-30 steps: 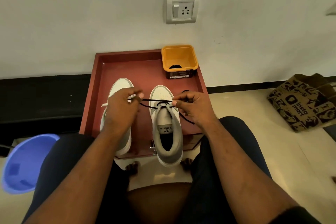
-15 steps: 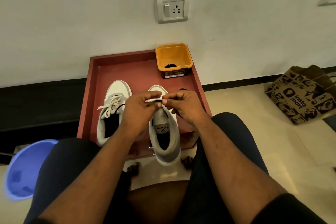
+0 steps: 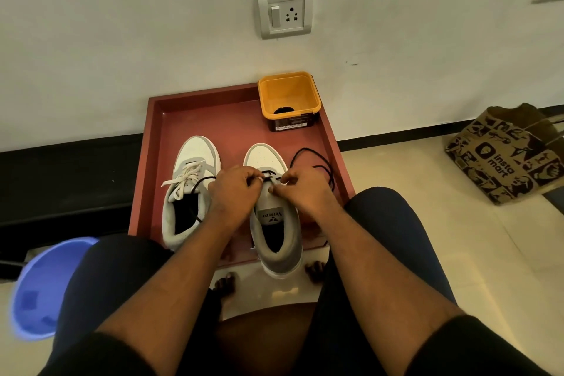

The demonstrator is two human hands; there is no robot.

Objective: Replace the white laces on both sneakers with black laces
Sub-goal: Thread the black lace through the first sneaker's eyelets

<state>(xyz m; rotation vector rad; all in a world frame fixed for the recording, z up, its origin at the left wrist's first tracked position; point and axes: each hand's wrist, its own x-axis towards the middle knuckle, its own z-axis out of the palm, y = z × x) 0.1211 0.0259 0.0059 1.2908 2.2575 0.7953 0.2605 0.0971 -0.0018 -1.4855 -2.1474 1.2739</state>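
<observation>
Black lace (image 3: pixel 317 162) is on the right sneaker (image 3: pixel 274 217), threaded thru the front eyelets, w/ one loose end looping out over the tray floor to the right of the shoe and the other running left across to the left sneaker (image 3: pixel 189 192), where it lies over the tongue and opening. From my feed both hands are bunched close together right over the lacing area of the right sneaker: left hand (image 3: pixel 235 189) has fingers curled and pinching the lace near the eyelets, right hand (image 3: pixel 302 189) same deal, fingertips pinched on the lace just beside the left one, nearly touching. Left sneaker is unheld and has its white lace (image 3: pixel 186 177) tied in, ends flopping out to the left. Both shoes sit toes toward the wall on a reddish-brown tray (image 3: pixel 152 168), right one's heel hanging over the near edge. Back right corner of the tray has an orange tub (image 3: pixel 290 94) w/ something dark in the bottom, can't tell what exactly. Further out: white wall w/ a switch/socket plate (image 3: pixel 285 15), a printed brown paper bag (image 3: pixel 503 156) on the floor tiles at right, and a blue plastic basin (image 3: pixel 42 290) at lower left by my knee.
</observation>
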